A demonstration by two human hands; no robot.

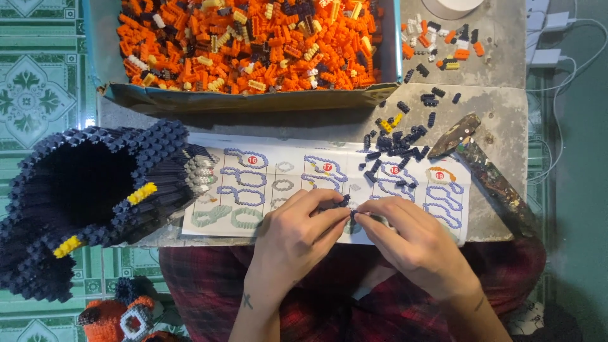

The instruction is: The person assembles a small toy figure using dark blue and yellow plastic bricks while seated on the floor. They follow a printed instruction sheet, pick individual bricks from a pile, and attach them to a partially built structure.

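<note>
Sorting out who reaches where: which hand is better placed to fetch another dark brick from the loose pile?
Probably the right hand: the pile of dark bricks lies above it, while the left hand sits further left.

- Bricks in my hands (347, 212): tiny dark plastic, studded, slight sheen.
- Box (253, 100): cardboard, matt, edge worn; bricks inside (253, 44) glossy orange plastic.
- Instruction sheet (285, 180): smooth printed paper.
- Tabletop (500, 114): rough grey stone/concrete, stained.
- Hammer (487, 171): dull rusty metal head, paint-flecked handle.
- Big dark model (95, 196): bumpy plastic.
- My trousers (202, 278): soft plaid cloth.
</note>
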